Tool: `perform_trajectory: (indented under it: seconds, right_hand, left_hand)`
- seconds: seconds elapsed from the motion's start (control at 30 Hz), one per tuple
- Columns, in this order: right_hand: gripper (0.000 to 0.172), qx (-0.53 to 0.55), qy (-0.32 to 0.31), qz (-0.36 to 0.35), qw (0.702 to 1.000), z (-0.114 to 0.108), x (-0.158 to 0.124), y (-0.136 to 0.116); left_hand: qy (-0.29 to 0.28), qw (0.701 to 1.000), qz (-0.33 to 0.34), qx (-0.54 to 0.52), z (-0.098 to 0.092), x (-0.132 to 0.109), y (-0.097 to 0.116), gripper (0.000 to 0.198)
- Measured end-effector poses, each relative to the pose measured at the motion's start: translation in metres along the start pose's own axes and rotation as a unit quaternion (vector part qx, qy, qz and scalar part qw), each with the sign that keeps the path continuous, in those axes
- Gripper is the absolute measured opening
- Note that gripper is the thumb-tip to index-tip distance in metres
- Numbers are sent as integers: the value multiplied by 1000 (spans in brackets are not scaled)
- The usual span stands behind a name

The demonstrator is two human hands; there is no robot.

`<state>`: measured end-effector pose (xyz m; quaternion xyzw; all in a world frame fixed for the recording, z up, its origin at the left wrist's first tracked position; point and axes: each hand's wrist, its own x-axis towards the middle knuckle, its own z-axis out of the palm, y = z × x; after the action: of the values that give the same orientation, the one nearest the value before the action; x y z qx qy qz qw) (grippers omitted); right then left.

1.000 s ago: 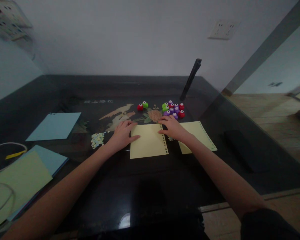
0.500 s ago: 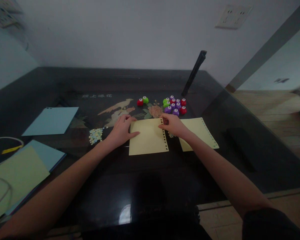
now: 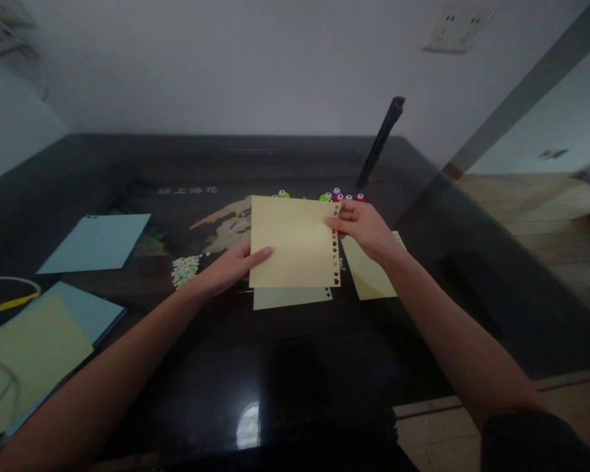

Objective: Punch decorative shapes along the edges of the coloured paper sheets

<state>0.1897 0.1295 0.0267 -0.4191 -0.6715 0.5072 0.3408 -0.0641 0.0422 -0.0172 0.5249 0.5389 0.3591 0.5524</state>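
Note:
A pale yellow sheet of paper point(image 3: 294, 242) is raised off the table, with a row of shaped punched holes down its right side. My left hand point(image 3: 238, 262) pinches its left edge, thumb in front and fingers hidden behind. Near the upper right corner, my right hand point(image 3: 364, 226) grips it between thumb and fingers. Below it, another punched sheet point(image 3: 290, 299) shows only its lower strip on the table. Partly behind my right forearm lies a further yellow sheet point(image 3: 373, 275). Small craft punches point(image 3: 336, 195) in several colours are mostly hidden behind the raised sheet.
Small paper cutouts point(image 3: 185, 270) lie in a heap on the left of the dark glossy table point(image 3: 216, 380). Farther left are a blue sheet point(image 3: 98, 242), stacked papers point(image 3: 34, 354) and a white cable point(image 3: 10, 280). A black stick-like object point(image 3: 381, 141) stands at the back right.
Both hands have lifted the yellow sheet from the table, bringing it up and slightly right. A second sheet now shows beneath it, and most of the punches have become covered from view.

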Motion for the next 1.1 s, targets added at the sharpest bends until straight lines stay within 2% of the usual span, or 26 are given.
perform_trajectory:
  seconds: [0.13, 0.27, 0.5, 0.57, 0.77, 0.87, 1.03, 1.1]
  right_hand:
    - [23, -22, -1, 3, 1000, 2, -3, -7]
    - [20, -47, -15, -12, 999, 3, -3, -5]
    - [23, -32, -25, -25, 999, 2, -1, -1]
    - [24, -22, -49, -12, 999, -2, -1, -2]
    - [18, -48, -177, 58, 981, -22, -5, -12]
    - [19, -36, -178, 71, 981, -25, -6, -15]
    - [33, 8, -187, 91, 978, -23, -9, -8]
    - [30, 1, -199, 98, 975, -22, -16, -4]
  left_hand:
    - [-36, 999, -6, -5, 5, -6, 2, 45]
    - [-60, 997, -18, 37, 4, -8, 6, 53]
    - [-74, 994, -4, 77, 7, -7, 7, 53]
    - [-84, 994, 0, 74, 8, -8, 7, 50]
    - [-163, 984, -4, 65, 12, -10, 7, 41]
    - [-165, 984, -3, 72, 14, -11, 5, 41]
    - [-146, 986, -6, 82, 14, -11, 7, 44]
    - [-130, 988, -4, 82, 16, -11, 8, 46]
